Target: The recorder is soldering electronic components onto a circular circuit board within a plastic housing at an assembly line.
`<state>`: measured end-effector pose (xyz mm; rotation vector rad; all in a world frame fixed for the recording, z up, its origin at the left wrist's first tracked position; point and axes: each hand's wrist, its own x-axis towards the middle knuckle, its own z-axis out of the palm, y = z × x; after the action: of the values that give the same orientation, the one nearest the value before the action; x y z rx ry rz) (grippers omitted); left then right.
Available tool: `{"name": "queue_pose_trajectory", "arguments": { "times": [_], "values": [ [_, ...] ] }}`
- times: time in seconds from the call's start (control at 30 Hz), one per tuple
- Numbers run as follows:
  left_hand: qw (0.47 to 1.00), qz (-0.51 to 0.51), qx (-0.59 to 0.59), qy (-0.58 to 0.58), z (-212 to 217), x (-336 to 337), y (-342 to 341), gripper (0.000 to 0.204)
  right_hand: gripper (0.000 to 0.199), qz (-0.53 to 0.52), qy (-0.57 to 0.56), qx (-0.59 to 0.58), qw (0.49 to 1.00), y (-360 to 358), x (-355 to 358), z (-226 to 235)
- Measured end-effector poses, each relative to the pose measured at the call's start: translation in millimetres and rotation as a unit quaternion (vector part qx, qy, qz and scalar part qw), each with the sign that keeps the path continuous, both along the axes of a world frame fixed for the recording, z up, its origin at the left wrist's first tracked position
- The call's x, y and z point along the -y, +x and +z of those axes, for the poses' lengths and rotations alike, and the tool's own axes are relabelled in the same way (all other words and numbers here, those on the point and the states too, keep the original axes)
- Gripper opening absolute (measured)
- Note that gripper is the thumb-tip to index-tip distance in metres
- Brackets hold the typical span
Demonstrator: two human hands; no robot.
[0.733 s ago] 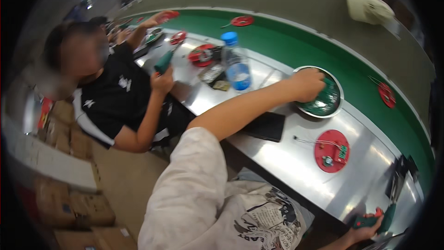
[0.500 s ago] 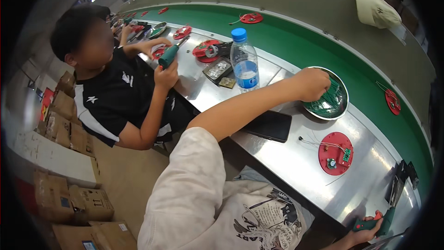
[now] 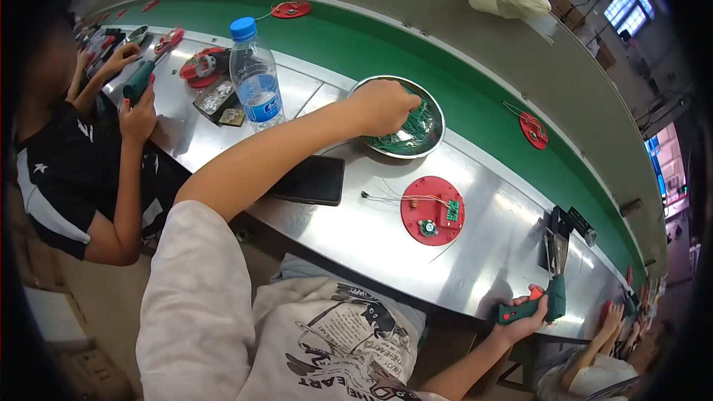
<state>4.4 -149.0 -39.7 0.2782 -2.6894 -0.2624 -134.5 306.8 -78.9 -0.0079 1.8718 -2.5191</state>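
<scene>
My left hand (image 3: 384,107) is over a round metal bowl (image 3: 440,142) heaped with thin green wires (image 3: 417,125). Its fingers are bent closed, their tips down at the wires; whatever they pinch is hidden. My right hand (image 3: 529,317), near the table's front edge, grips a green pistol-shaped tool (image 3: 555,298) that looks like a soldering gun, with a red trigger and a metal front end pointing away from me. Between my hands a round red plastic disc (image 3: 414,224) lies on the table, carrying a small green circuit board (image 3: 452,212), a round part and loose white wires.
Left of the bowl stand a blue-capped water bottle (image 3: 256,82) and a black phone (image 3: 316,180). A black holder (image 3: 557,241) sits at the right. Beyond the metal table runs a green belt (image 3: 475,108) with red discs. A co-worker (image 3: 74,178) holds a similar green tool at left.
My view has swung to the right, so the bowl, disc and bottle appear further left. My left hand remains at the bowl's wires; my right hand still grips the green tool.
</scene>
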Motion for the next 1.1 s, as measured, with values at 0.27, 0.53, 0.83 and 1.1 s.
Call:
{"name": "queue_pose_trajectory", "arguments": {
  "times": [0.27, 0.53, 0.83, 1.1],
  "values": [
    [0.999, -0.008, 0.025, -0.019, -0.4, -1.7, -1.7, 0.004, 0.033, 0.015, 0.0, -0.055, 0.998, -3.7, -12.9, 1.5],
    [0.973, -0.082, -0.203, -0.069, 18.1, -29.7, -9.2, 0.008, 0.036, 0.089, 0.042, -0.163, 0.982, -6.1, -14.2, -9.0],
    [0.976, -0.135, -0.158, 0.061, 13.3, -70.9, 11.9, 0.013, 0.043, 0.217, 0.007, -0.175, 0.96, -4.8, -8.6, -5.8],
    [0.958, -0.167, -0.168, 0.161, -8.8, -140.6, 21.0, 0.011, 0.059, 0.294, 0.068, -0.177, 0.937, 28.6, 2.1, -0.3]
  ]
}}
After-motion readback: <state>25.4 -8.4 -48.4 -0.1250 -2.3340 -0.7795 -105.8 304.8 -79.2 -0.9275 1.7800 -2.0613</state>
